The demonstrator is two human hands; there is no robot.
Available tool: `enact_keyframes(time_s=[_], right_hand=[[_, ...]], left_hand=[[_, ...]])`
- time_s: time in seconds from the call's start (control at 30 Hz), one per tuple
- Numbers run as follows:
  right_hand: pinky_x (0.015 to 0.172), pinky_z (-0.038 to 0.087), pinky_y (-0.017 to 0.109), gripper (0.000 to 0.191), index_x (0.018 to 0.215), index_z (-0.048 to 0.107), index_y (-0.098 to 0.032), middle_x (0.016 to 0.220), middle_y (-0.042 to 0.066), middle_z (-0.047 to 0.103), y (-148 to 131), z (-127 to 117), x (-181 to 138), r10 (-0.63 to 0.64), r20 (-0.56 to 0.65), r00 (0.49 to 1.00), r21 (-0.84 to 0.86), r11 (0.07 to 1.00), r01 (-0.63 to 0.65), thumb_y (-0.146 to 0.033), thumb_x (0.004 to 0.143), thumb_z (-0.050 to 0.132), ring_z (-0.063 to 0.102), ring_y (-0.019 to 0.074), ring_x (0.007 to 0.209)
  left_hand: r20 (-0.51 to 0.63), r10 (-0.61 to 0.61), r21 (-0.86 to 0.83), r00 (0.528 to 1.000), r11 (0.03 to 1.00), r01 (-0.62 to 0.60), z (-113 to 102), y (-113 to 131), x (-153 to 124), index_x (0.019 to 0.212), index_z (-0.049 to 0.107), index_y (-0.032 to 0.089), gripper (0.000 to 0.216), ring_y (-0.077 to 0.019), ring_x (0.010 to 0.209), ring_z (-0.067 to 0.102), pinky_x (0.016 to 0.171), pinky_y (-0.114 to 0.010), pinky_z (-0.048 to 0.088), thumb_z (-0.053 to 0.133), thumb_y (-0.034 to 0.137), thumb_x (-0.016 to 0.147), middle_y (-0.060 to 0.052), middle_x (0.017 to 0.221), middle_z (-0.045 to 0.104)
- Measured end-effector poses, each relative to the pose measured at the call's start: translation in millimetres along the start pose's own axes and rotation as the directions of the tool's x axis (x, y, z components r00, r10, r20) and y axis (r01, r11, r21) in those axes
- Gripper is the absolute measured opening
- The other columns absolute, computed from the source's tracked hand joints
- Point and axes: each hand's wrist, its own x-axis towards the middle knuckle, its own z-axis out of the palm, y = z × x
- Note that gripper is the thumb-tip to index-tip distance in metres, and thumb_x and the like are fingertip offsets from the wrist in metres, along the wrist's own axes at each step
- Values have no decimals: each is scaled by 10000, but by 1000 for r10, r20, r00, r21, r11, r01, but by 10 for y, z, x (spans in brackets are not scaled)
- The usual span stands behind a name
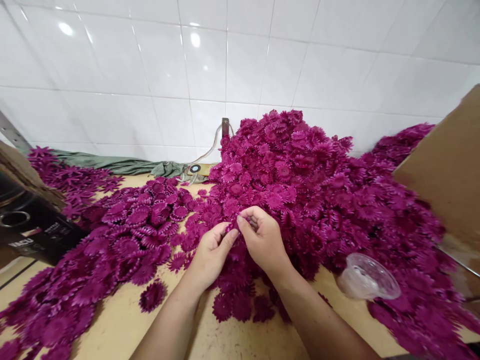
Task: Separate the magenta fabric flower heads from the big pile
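My left hand (215, 250) pinches a magenta fabric flower piece (233, 226) between thumb and fingers. On its other side, my right hand (262, 235) has thumb and forefinger closed on the same piece, the fingertips of both hands nearly meeting. Most of the piece is hidden by my fingers. Right behind my hands rises a large heap of magenta flower pieces (285, 170) with frilled edges. More lie below my hands, near the front. To the left spreads a second pile of flower pieces (131, 225), looking stacked in layers. One flower piece (152, 295) lies alone beside my left forearm.
A clear plastic tub (365, 280) stands tilted at the right. Cardboard (442, 165) borders the right side, and a black box (33, 220) the left. Green cloth (112, 161) and a small device with a cord (198, 169) lie along the white tiled wall (150, 65).
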Motion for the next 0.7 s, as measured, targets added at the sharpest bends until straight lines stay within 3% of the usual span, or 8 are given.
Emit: enact_keyframes(time_s=[0.1,0.17,0.23,0.33,0.57,0.7], right_hand=[[577,424,271,110,721,461,-200,629,-8,532,76,-126,165,15,-168,986,102,995,2,-307,749,463,525,131,567],[574,436,279,132,747,423,-205,645,-12,533,162,-285,306,70,-325,943,217,976,3,-326,730,474,528,125,553],[566,434,270,174,746,417,-202,651,-17,537,235,-442,400,86,-408,909,251,968,21,-320,682,528,520,111,538],[501,407,240,201,763,440,-192,619,-31,533,268,-537,395,84,-373,924,240,971,9,-314,654,557,484,88,486],[516,424,237,164,746,488,-173,602,-35,491,134,-305,214,57,-183,981,185,982,-22,-327,697,520,476,87,502],[448,393,221,178,735,503,-178,565,-49,463,70,-252,191,63,-113,992,152,987,-46,-353,709,522,438,83,458]], left_hand=[[-19,8,3,1000,1000,-8,-43,-24,-19,788,630,170,222,-159,733,556,727,-260,425,599,372,701,-13,748,643],[-64,0,9,998,1000,1,-75,-42,-32,734,624,170,207,-143,671,542,684,-250,426,624,368,675,4,684,626],[-119,-12,-4,993,1000,12,-92,-51,-33,697,610,167,214,-134,636,525,658,-247,422,645,371,645,14,646,606],[-154,-22,-30,988,999,17,-77,-57,-13,676,591,168,226,-126,609,507,635,-243,416,653,378,620,28,615,582],[-242,-55,-20,969,998,52,-39,-104,27,572,532,169,292,-103,541,443,575,-229,388,641,438,602,53,526,498],[-233,-84,-76,969,995,68,-45,-108,34,543,489,173,350,-91,509,421,550,-226,384,656,479,567,64,504,469]])
